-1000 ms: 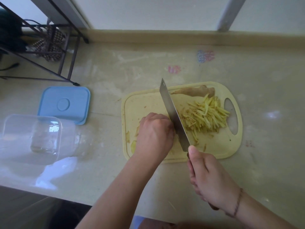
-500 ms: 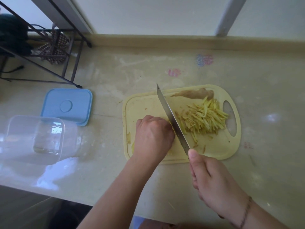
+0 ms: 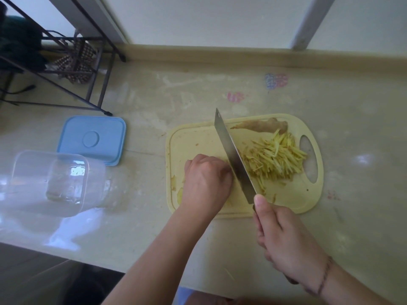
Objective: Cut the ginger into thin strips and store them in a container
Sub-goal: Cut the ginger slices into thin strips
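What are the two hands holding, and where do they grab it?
The right hand grips the knife by its handle, thumb reaching up to the blade's base. The left hand is curled on the cutting board beside the blade; what it holds is hidden.

Soft daylight came from the window at twelve o'clock, leaving the frame dim and bluish. Glare washed the countertop (image 3: 141,227) at eight o'clock around the clear container (image 3: 49,183), and a small bright patch lay at three o'clock. Shadows were faint. Wide-angle distortion bent the edges; detail was soft throughout, and the corners were dark.
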`<action>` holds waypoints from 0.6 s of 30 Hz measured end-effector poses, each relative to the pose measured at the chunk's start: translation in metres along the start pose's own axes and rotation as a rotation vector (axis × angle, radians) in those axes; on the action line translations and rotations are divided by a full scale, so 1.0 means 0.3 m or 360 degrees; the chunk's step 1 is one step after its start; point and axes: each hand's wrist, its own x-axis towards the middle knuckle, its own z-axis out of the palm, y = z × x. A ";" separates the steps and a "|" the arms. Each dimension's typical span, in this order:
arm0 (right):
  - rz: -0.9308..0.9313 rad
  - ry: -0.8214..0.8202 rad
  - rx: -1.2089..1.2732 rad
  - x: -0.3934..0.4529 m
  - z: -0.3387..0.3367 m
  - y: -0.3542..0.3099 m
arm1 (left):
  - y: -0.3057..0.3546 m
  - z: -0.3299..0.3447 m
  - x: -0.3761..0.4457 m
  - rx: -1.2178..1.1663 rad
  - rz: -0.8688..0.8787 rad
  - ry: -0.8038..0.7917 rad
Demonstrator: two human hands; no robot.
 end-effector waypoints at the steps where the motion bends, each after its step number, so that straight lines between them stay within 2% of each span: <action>1: -0.0006 -0.0007 0.0009 -0.006 -0.005 -0.002 | -0.001 -0.001 0.000 0.0001 -0.0004 0.0009; 18: -0.0061 0.0035 -0.0095 0.000 0.012 0.007 | 0.004 0.009 0.016 -0.0034 -0.0157 -0.0039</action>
